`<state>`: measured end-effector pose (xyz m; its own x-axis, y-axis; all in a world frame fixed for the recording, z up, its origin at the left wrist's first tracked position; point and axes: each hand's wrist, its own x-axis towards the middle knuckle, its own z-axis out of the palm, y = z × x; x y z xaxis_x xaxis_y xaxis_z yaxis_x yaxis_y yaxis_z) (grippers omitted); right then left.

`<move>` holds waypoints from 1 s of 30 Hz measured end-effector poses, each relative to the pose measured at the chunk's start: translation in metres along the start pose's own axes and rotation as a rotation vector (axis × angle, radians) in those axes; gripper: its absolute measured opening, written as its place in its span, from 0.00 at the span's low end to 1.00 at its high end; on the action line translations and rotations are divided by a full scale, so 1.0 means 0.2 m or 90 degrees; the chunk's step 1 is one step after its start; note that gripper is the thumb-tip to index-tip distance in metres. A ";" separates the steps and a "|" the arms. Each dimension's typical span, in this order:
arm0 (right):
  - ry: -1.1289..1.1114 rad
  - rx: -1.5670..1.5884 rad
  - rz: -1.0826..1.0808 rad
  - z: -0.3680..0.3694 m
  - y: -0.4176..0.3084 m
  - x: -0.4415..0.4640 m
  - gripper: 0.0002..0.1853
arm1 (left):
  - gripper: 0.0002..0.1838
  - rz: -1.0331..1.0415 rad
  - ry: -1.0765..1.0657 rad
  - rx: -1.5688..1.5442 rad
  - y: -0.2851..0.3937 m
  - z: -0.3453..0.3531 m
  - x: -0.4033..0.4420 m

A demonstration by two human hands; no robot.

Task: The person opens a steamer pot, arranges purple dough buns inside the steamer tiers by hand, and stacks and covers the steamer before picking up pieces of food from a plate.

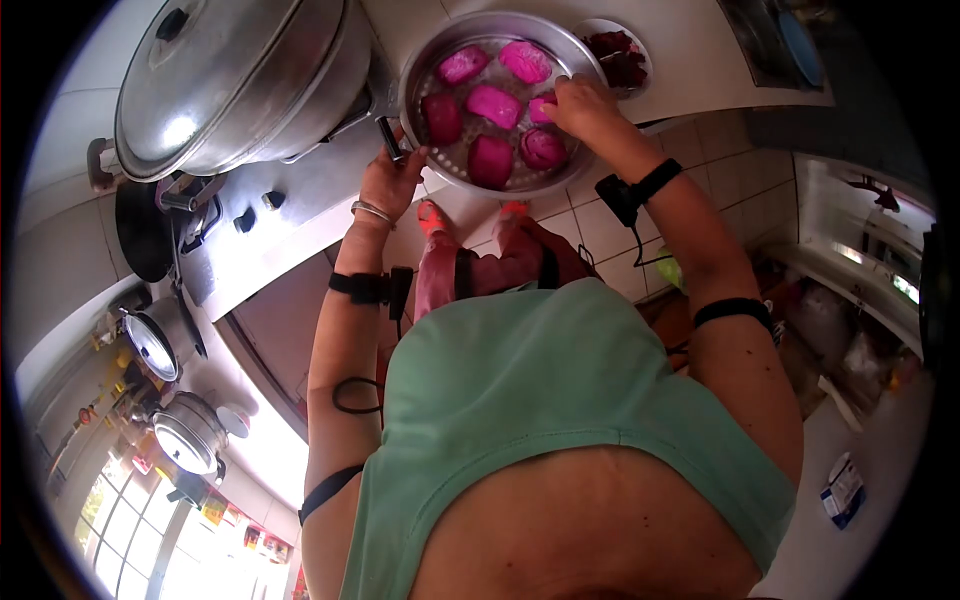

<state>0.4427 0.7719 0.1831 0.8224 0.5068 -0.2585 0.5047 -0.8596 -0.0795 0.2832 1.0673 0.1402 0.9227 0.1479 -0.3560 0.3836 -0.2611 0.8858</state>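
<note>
A round metal steamer tray [412,62] with a perforated bottom holds several bright pink and deep magenta dough pieces [494,105], spaced apart. My right hand [590,112] reaches over the tray's right rim. Its fingers are closed on a pink dough piece [541,108], which they partly cover. At the tray's lower left edge my left hand [390,185] is closed round a dark handle [389,138] that looks joined to the tray. A small white plate [643,80] with dark red pieces [620,62] stands right beside the tray.
A large lidded metal pot [245,85] sits on the stove [290,235] at the left. A black pan [143,230] hangs or stands beside it. Behind the tray runs the pale counter [690,65], with a sink [762,45] at its right.
</note>
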 end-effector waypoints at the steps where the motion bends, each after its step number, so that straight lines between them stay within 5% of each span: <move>1: 0.029 0.009 0.025 0.02 -0.02 0.01 0.21 | 0.35 -0.001 0.003 -0.001 -0.01 0.00 0.01; 9: 0.078 0.021 0.097 0.17 -0.08 0.10 0.22 | 0.35 0.013 -0.004 0.005 -0.04 0.00 0.01; 11: -0.081 -0.020 0.159 0.12 -0.09 0.14 0.25 | 0.35 -0.001 -0.002 0.005 -0.04 0.00 0.01; 15: -0.089 -0.050 0.078 0.08 -0.05 0.13 0.22 | 0.35 -0.002 0.012 -0.021 -0.03 0.01 0.00; 18: -0.095 -0.040 0.161 0.22 0.01 0.18 0.20 | 0.34 -0.011 0.006 0.016 0.00 0.00 0.00; 23: 0.060 0.001 0.073 0.22 -0.01 0.08 0.20 | 0.33 -0.024 0.000 -0.010 -0.02 0.01 0.00; 30: 0.046 -0.061 0.009 0.26 0.04 0.09 0.20 | 0.35 -0.031 -0.008 0.001 -0.01 0.00 0.01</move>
<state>0.4477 0.7700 0.1286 0.8447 0.5008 -0.1889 0.5127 -0.8584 0.0168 0.2839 1.0685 0.1382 0.9032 0.1491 -0.4025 0.4285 -0.2559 0.8666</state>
